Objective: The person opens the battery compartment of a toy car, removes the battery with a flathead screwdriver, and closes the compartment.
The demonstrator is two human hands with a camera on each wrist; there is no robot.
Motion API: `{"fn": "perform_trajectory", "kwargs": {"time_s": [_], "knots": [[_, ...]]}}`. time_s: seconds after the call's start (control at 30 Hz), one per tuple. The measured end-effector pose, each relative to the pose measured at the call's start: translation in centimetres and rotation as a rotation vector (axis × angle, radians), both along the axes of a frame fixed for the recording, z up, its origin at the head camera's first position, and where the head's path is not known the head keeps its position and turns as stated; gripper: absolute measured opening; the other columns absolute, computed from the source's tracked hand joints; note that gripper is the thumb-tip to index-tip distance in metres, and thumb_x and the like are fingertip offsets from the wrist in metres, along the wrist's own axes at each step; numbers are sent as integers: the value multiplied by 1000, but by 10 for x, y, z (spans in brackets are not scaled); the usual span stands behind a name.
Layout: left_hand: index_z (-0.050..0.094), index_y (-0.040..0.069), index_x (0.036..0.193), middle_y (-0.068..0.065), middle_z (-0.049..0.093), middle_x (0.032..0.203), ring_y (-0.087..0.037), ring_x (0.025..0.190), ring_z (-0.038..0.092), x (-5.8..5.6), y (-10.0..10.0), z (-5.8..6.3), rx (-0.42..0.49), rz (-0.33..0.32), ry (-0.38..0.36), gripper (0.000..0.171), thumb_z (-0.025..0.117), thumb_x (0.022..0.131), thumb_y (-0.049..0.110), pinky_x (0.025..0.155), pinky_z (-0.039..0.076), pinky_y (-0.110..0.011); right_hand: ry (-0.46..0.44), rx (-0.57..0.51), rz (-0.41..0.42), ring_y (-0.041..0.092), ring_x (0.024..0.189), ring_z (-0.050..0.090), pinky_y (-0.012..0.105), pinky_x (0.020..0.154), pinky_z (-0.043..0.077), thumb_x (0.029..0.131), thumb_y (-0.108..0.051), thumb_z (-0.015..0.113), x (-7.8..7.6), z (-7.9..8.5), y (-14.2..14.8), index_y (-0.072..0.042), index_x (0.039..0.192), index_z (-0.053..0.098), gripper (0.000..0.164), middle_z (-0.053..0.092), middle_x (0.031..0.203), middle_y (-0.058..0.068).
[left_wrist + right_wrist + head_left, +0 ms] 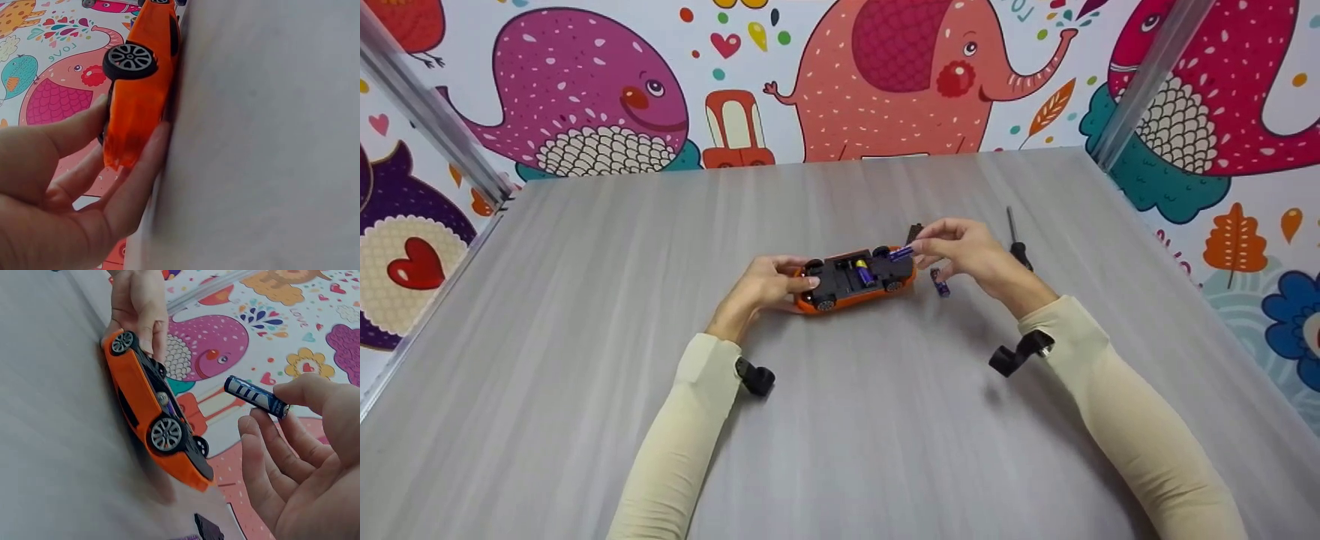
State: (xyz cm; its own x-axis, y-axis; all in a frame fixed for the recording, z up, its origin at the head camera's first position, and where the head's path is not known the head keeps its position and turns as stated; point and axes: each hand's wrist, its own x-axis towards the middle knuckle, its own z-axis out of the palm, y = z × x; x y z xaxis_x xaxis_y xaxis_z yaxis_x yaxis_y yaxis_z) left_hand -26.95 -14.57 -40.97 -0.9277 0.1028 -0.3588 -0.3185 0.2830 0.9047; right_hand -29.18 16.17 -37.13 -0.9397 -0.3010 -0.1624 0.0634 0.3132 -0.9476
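An orange toy car [834, 282] lies upside down on the table, its black underside facing up. My left hand [763, 285] grips one end of it, thumb on the underside; in the left wrist view the fingers [138, 180] reach under the orange body [138, 107]. One battery [865, 274] sits in the open battery compartment. My right hand [967, 251] pinches a dark blue battery [256, 396] between thumb and fingertips, above the car's other end. Another battery [940, 283] lies on the table just below that hand.
Behind the right fingers lies a small dark piece [914, 232], perhaps the compartment cover. A screwdriver [1018, 251] with a black handle rests right of the right hand. The grey table [847, 420] ends at a cartoon-printed wall.
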Motion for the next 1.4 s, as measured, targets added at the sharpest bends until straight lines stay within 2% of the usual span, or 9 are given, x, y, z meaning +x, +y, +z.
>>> {"fn": "perform_trajectory", "kwargs": {"time_s": [0.27, 0.43, 0.7, 1.0, 1.2, 1.4], "knots": [[56, 3, 141, -22, 56, 140, -17, 86, 67, 1, 1, 0, 27, -11, -12, 53, 73, 91, 6, 72, 65, -33, -27, 35, -38, 12, 86, 71, 26, 68, 61, 94, -34, 71, 0, -5, 30, -12, 109, 65, 27, 69, 99, -5], [55, 2, 141, -22, 56, 140, -21, 93, 67, 1, -1, 2, 30, 2, -14, 52, 71, 91, 4, 73, 65, -33, -38, 63, -22, 11, 86, 70, 24, 70, 60, 94, -38, 71, -6, -7, 44, -12, 111, 65, 31, 69, 100, -6], [55, 4, 141, -20, 55, 142, -23, 99, 66, 0, 1, 1, 37, -2, -26, 53, 72, 91, 6, 76, 65, -34, -102, 86, -31, 11, 84, 68, 25, 68, 61, 96, -33, 68, -14, -14, 63, -11, 111, 64, 27, 68, 98, -7], [56, 7, 141, -18, 55, 142, -25, 105, 65, 0, 1, 5, 20, 4, -25, 53, 73, 91, 7, 78, 64, -33, -73, 146, -54, 8, 76, 66, 24, 62, 59, 95, -31, 70, -17, -16, 66, -10, 112, 64, 27, 73, 97, -4], [58, 6, 140, -20, 57, 139, -22, 97, 66, 1, 0, 3, 40, 5, -23, 51, 72, 91, 5, 74, 65, -34, -31, 216, -102, 9, 69, 67, 24, 57, 58, 94, -25, 71, -15, -17, 63, -6, 111, 63, 27, 74, 92, -3], [59, 6, 139, -20, 58, 138, -19, 92, 67, 2, -1, 1, 31, 3, -18, 50, 72, 91, 5, 72, 65, -32, -11, 222, -156, 11, 64, 68, 25, 54, 58, 94, -17, 71, -13, -23, 56, -2, 110, 61, 23, 73, 87, -1]]}}
